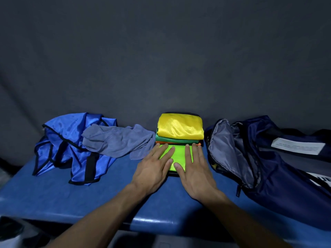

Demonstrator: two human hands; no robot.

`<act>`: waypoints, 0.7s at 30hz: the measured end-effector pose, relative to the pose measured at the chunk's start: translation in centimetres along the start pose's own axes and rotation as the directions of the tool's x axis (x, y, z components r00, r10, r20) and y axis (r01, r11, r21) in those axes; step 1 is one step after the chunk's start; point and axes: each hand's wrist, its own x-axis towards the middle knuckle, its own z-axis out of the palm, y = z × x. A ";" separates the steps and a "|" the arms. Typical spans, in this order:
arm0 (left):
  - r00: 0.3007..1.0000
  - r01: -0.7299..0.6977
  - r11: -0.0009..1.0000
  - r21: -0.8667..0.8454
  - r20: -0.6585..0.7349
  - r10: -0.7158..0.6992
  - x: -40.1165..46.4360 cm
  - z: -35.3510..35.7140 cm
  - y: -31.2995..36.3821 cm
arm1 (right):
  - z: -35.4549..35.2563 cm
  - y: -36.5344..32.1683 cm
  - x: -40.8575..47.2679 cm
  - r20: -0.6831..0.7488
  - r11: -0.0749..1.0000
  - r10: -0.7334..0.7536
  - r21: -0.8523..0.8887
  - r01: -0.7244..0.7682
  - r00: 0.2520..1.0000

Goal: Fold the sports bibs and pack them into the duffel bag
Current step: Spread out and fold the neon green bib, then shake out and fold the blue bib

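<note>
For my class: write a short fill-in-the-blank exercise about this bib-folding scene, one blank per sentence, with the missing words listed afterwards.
1. Both hands, the left hand and the right hand, press flat on the folded ____ bib.
2. The top bib of the folded stack is ____.
3. The grey cloth lies partly over the unfolded ____ bib.
4. The duffel bag lies on the ____ side of the table.

Missing words: green; yellow; blue; right

Both hands, left hand and right hand, pressed flat on lime bib; folded stack just beyond, open duffel bag right.
</note>
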 end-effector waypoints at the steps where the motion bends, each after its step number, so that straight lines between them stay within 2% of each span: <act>1: 1.000 0.011 0.999 -0.050 0.013 -0.010 -0.2 0.2 -0.1 | 0.0 0.0 0.0 0.004 1.000 -0.001 -0.001 0.001 1.000; 6: 0.986 0.055 0.985 -0.162 0.166 -0.028 -0.6 -0.7 -0.2 | -0.9 -0.3 -0.1 0.023 0.998 -0.015 -0.065 0.016 1.000; 8: 0.975 0.067 0.986 -0.154 0.221 -0.032 -0.4 -1.3 -0.3 | -1.3 -0.4 -0.2 -0.030 0.993 -0.055 -0.106 0.051 0.998; 9: 0.975 0.048 0.989 -0.139 0.219 -0.016 -0.4 -1.7 -0.4 | -1.5 -0.4 -0.3 -0.071 0.989 -0.079 -0.133 0.069 0.994; 12: 0.985 -0.049 0.992 -0.113 0.158 0.067 -0.5 -3.2 -1.0 | -2.2 -0.8 -0.5 -0.071 0.979 -0.131 -0.164 0.118 0.989; 16: 0.991 -0.109 0.986 -0.126 0.067 0.119 -1.0 -5.0 -2.2 | -2.8 -1.5 -0.6 -0.101 0.966 -0.181 -0.203 0.158 0.978; 21: 0.993 -0.108 0.985 -0.136 0.037 0.114 -1.9 -6.2 -3.0 | -2.9 -2.3 -1.1 -0.080 0.969 -0.169 -0.193 0.152 0.982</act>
